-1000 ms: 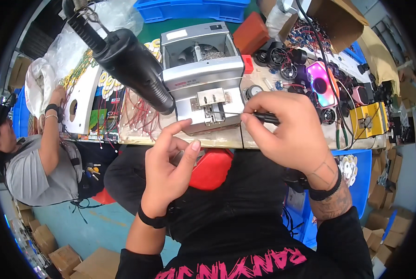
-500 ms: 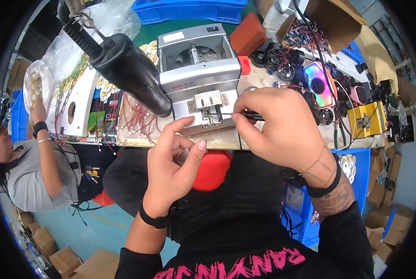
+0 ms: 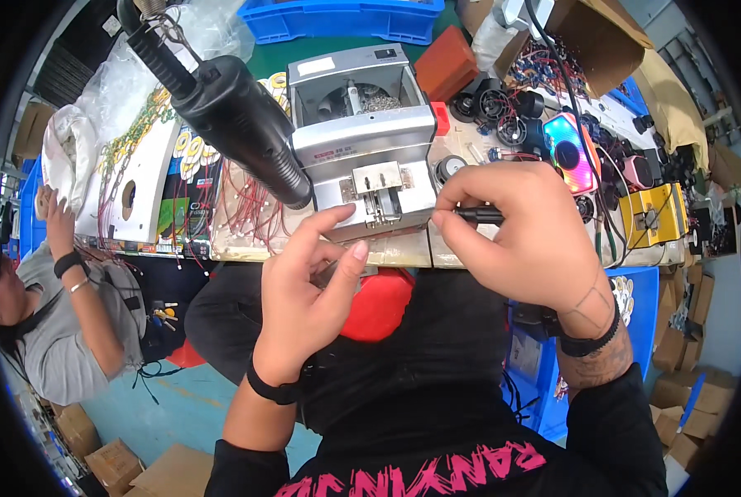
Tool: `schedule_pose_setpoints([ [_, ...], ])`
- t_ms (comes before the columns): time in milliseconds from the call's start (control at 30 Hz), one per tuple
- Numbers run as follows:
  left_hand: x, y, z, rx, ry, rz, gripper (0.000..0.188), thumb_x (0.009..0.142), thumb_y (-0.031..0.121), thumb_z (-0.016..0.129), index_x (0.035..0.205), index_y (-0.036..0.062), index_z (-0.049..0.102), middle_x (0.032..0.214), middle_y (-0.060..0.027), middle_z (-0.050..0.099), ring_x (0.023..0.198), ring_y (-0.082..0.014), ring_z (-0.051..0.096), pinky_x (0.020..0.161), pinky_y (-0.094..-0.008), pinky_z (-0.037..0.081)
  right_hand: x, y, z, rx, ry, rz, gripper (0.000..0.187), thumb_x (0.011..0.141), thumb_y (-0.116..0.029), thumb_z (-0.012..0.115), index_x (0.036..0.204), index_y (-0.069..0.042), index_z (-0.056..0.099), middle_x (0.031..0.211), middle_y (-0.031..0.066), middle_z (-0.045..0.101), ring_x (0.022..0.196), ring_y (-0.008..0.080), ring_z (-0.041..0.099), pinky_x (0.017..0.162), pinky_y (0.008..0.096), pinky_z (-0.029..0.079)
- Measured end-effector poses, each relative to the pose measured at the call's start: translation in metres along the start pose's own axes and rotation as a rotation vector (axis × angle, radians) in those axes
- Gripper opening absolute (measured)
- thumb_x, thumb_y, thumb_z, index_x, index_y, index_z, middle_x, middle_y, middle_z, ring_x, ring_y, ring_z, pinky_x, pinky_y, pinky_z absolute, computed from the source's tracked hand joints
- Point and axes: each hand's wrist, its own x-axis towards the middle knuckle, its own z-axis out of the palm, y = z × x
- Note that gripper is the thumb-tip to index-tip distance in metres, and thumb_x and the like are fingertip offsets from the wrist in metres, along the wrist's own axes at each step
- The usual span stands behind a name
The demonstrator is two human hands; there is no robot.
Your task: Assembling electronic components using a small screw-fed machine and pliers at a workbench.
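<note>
A thin black tool (image 3: 478,216) lies level in the right hand (image 3: 524,232), pinched between thumb and curled fingers, its tip pointing left toward the metal fixture on the front of the grey benchtop machine (image 3: 366,141). That hand hovers over the table edge (image 3: 404,253), wrist bent, a dark band at the forearm. The left hand (image 3: 308,302) is raised just below the machine, palm turned inward, fingers loosely spread and gripping nothing, the forefinger reaching up toward the fixture.
</note>
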Motion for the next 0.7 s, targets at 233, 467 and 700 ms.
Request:
schedule_pose_setpoints([
  [233,-0.003,0.0,0.003,0.029,-0.045,0.105,0.017,0.101,0.013,0.079,0.116,0.0036,0.078,0.078,-0.0066,0.076,0.063,-0.0092,0.067,0.062,-0.0251,0.051,-0.01,-0.003,-0.007,0.269,-0.093,-0.036,0.004,0.085,-0.008,0.074,0.086,-0.004,0.074,0.079,0.016,0.075,0.077,0.035,0.077,0.067,0.0397,0.059],
  [467,-0.023,-0.016,-0.02,0.387,-0.148,0.019,0.031,0.092,0.015,0.085,0.12,0.0053,0.075,0.076,-0.0117,0.075,0.058,-0.0221,0.07,0.059,-0.0315,0.053,-0.001,0.01,-0.01,0.054,-0.001,-0.098,0.004,0.086,0.0,0.077,0.087,-0.001,0.074,0.08,0.0132,0.074,0.071,0.0274,0.074,0.066,0.0337,0.057],
  [700,-0.032,-0.025,-0.041,0.445,-0.103,-0.11,0.044,0.09,0.016,0.085,0.129,0.0042,0.069,0.069,-0.01,0.072,0.056,-0.0226,0.07,0.055,-0.0306,0.05,0.012,-0.008,-0.002,-0.248,-0.084,-0.136,0.007,0.084,-0.003,0.077,0.085,-0.002,0.07,0.076,0.0121,0.072,0.068,0.0305,0.074,0.061,0.0395,0.056],
])
